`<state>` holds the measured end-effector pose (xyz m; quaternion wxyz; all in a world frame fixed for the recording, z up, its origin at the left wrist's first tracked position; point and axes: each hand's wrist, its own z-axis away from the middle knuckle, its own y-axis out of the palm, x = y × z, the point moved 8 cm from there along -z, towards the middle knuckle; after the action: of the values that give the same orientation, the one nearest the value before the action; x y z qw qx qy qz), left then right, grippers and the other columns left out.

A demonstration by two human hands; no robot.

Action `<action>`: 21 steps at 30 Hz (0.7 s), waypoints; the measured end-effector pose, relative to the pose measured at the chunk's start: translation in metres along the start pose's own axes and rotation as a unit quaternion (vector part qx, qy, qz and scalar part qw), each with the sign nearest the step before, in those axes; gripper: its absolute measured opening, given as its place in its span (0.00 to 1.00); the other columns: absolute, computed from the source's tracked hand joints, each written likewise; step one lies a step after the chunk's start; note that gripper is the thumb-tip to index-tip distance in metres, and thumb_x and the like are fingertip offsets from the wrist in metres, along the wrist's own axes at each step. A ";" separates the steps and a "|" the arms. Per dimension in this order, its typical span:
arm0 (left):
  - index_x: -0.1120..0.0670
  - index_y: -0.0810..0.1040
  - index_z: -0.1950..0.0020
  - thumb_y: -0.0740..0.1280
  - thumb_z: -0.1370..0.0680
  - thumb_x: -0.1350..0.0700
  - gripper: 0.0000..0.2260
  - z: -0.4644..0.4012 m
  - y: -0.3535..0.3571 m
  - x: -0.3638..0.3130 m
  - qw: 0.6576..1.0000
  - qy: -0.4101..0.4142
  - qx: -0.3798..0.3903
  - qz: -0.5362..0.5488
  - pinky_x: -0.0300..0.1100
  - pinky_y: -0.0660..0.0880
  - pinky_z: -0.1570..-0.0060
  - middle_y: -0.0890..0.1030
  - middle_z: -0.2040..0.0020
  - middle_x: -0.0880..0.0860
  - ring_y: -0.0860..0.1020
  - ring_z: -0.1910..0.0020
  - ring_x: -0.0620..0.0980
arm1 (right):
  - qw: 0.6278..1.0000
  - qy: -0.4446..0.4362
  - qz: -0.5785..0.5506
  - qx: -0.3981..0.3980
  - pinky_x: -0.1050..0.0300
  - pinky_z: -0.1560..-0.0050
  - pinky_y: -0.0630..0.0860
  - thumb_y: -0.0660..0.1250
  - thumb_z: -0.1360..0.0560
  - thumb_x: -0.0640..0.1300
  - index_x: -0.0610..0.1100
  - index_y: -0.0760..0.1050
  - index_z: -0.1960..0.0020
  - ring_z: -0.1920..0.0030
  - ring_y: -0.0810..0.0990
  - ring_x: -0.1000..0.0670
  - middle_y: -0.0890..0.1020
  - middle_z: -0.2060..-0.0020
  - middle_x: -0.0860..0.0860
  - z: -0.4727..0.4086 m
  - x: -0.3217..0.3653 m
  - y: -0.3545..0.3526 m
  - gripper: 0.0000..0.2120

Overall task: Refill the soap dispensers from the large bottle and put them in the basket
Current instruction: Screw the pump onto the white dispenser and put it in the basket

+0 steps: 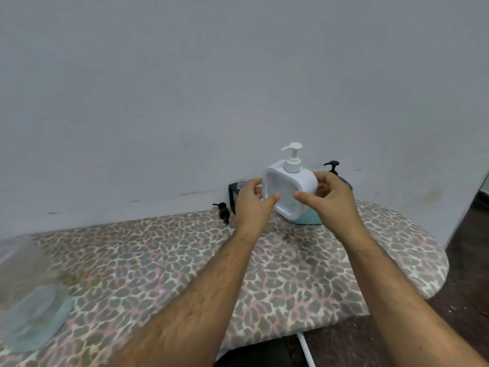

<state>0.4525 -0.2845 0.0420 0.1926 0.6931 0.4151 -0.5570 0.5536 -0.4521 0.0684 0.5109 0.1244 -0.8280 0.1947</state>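
Observation:
A white square soap dispenser [289, 190] with a white pump is held up in the air by both hands, tilted slightly. My left hand [252, 205] grips its left side and my right hand [328, 198] grips its right side. Just below and behind it sits a teal woven basket [311, 219], mostly hidden. A dispenser with a black pump [333, 166] stands behind my right hand. A loose black pump head [223, 211] lies on the cover to the left. A large clear bottle [31, 300] lies blurred at the far left.
The work surface is an ironing board with a leopard-print cover [158, 260], set against a grey wall. A dark box-like object [234, 193] stands by the wall behind my left hand. Dark floor shows at the right.

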 end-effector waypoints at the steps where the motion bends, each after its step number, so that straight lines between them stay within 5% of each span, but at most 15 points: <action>1: 0.51 0.74 0.36 0.74 0.27 0.53 0.20 -0.007 0.010 -0.001 1.000 0.000 -0.004 0.000 0.50 0.77 0.41 0.78 0.46 0.44 0.79 0.43 0.47 | 1.000 -0.002 0.002 -0.018 0.59 0.54 0.78 0.79 0.32 0.43 0.47 0.77 0.41 0.51 0.82 0.53 0.83 0.49 0.53 -0.008 -0.003 -0.004 0.22; 4: 0.51 0.73 0.32 0.71 0.24 0.48 0.22 -0.026 0.041 -0.008 0.999 0.003 0.032 0.018 0.48 0.76 0.39 0.77 0.42 0.44 0.78 0.40 0.46 | 0.998 -0.003 0.018 -0.066 0.58 0.53 0.79 0.80 0.33 0.45 0.47 0.76 0.41 0.52 0.82 0.54 0.82 0.50 0.54 -0.029 -0.013 -0.015 0.22; 7: 0.52 0.70 0.28 0.66 0.20 0.47 0.22 -0.042 0.070 -0.019 0.995 0.007 0.097 0.025 0.33 0.71 0.46 0.73 0.46 0.37 0.75 0.45 0.37 | 0.994 0.004 0.039 -0.099 0.53 0.51 0.81 0.79 0.34 0.47 0.49 0.75 0.43 0.52 0.82 0.53 0.82 0.50 0.54 -0.052 -0.026 -0.023 0.23; 9: 0.53 0.69 0.27 0.65 0.19 0.47 0.22 -0.054 0.085 -0.018 0.992 0.002 0.119 0.030 0.34 0.71 0.43 0.72 0.45 0.37 0.74 0.43 0.39 | 0.993 0.012 0.052 -0.106 0.51 0.51 0.81 0.79 0.34 0.47 0.49 0.75 0.43 0.51 0.82 0.52 0.82 0.50 0.53 -0.066 -0.035 -0.026 0.22; 13: 0.48 0.71 0.35 0.64 0.19 0.46 0.15 -0.071 0.111 -0.005 0.983 -0.045 0.169 0.049 0.27 0.71 0.49 0.75 0.45 0.39 0.75 0.47 0.36 | 0.990 0.020 0.092 -0.102 0.60 0.58 0.76 0.79 0.33 0.48 0.49 0.73 0.45 0.53 0.81 0.51 0.81 0.51 0.52 -0.081 -0.052 -0.028 0.21; 16: 0.54 0.71 0.29 0.66 0.27 0.35 0.33 -0.080 0.132 0.010 0.977 -0.078 0.189 0.063 0.42 0.77 0.44 0.77 0.34 0.48 0.77 0.37 0.47 | 0.985 0.023 0.138 -0.102 0.56 0.55 0.77 0.78 0.32 0.52 0.48 0.74 0.43 0.52 0.81 0.51 0.82 0.51 0.52 -0.084 -0.067 -0.027 0.22; 18: 0.53 0.71 0.28 0.67 0.23 0.41 0.27 -0.084 0.143 0.017 0.974 -0.095 0.197 0.058 0.40 0.78 0.52 0.77 0.34 0.50 0.77 0.38 0.49 | 0.981 0.022 0.161 -0.107 0.53 0.53 0.78 0.78 0.32 0.55 0.47 0.75 0.41 0.52 0.81 0.50 0.83 0.50 0.52 -0.083 -0.075 -0.027 0.25; 21: 0.59 0.78 0.39 0.68 0.22 0.53 0.15 -0.094 0.150 0.026 0.969 -0.128 0.201 0.061 0.51 0.80 0.46 0.81 0.41 0.58 0.80 0.49 0.51 | 0.972 0.008 0.212 -0.098 0.54 0.54 0.77 0.79 0.33 0.55 0.46 0.75 0.40 0.50 0.81 0.48 0.83 0.49 0.50 -0.084 -0.081 -0.025 0.26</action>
<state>0.6297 -0.2935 0.0170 0.1342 0.6646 0.2234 -0.7002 0.6672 -0.4361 0.0346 0.4744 -0.1056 -0.8464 0.2176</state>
